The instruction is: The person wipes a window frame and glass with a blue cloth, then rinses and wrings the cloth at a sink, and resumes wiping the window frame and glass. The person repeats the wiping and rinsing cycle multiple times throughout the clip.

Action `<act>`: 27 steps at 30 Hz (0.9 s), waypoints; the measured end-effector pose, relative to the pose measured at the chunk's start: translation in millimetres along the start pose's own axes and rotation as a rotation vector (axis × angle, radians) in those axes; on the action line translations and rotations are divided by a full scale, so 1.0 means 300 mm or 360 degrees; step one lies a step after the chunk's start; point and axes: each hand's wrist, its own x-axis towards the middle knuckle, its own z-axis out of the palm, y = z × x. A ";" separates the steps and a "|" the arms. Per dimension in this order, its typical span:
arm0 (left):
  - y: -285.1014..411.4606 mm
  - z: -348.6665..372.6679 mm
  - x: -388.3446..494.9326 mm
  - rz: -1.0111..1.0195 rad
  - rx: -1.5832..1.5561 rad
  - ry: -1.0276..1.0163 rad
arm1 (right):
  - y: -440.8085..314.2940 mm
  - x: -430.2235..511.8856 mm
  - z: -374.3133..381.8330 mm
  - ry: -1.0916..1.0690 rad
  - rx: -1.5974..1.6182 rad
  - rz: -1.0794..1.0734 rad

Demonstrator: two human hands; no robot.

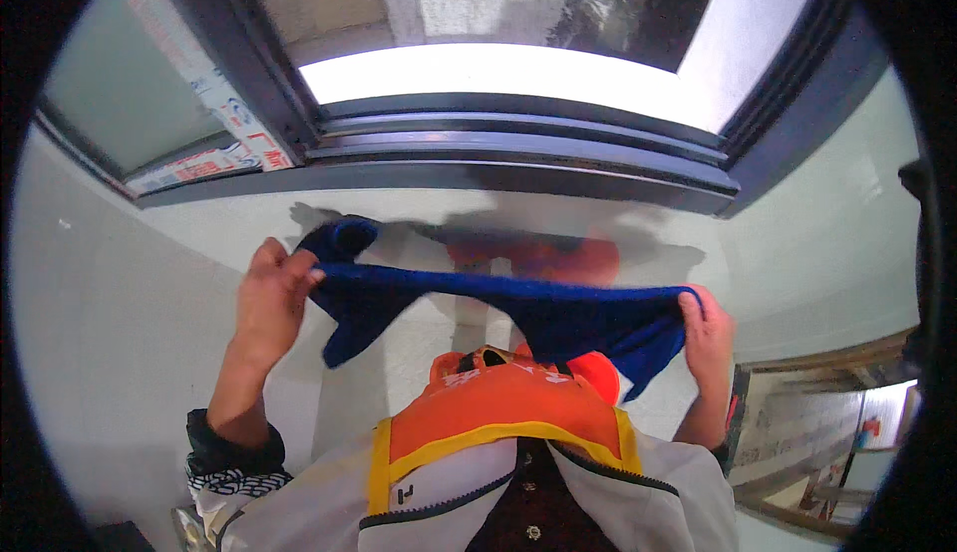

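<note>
A dark blue cloth [478, 283] is stretched sideways between both hands in front of the body, below the window frame. My left hand [280, 287] pinches its left end, where part of the cloth bunches up past the fingers. The right end is gripped by my right hand [706, 328], and the fabric hangs in loose points near both hands. An orange apron with yellow trim [493, 402] covers the chest, over a light jacket. Beside the apron, under the cloth, part of a red round object [598, 376] shows; what it is I cannot tell.
Ahead is a dark metal window frame [448, 174] with sliding tracks. Printed protective tape [239, 122] runs along the frame on the left. Pale walls [815, 253] stand on both sides. At the lower right, an opening [807, 425] shows another space.
</note>
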 end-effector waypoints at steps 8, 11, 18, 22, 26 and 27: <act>0.090 -0.165 0.192 -0.0416 -0.1832 0.0845 | -0.294 0.133 -0.220 0.0520 0.1234 -0.0418; 0.149 -0.131 0.296 -0.0042 -0.1231 0.0784 | -0.406 0.226 -0.196 0.0643 0.0937 -0.0960; 0.182 -0.049 0.384 0.0252 0.0197 0.0281 | -0.401 0.346 -0.033 0.0132 -0.0538 -0.0823; 0.181 -0.050 0.401 0.0285 0.0101 0.0200 | -0.374 0.344 -0.049 0.0147 -0.0651 -0.0903; 0.348 -0.018 0.452 0.0483 -0.0366 0.0294 | -0.403 0.343 -0.099 -0.0078 -0.0859 -0.1088; 0.411 -0.003 0.472 0.0604 -0.0485 0.0379 | -0.413 0.341 -0.105 -0.0114 -0.0902 -0.1041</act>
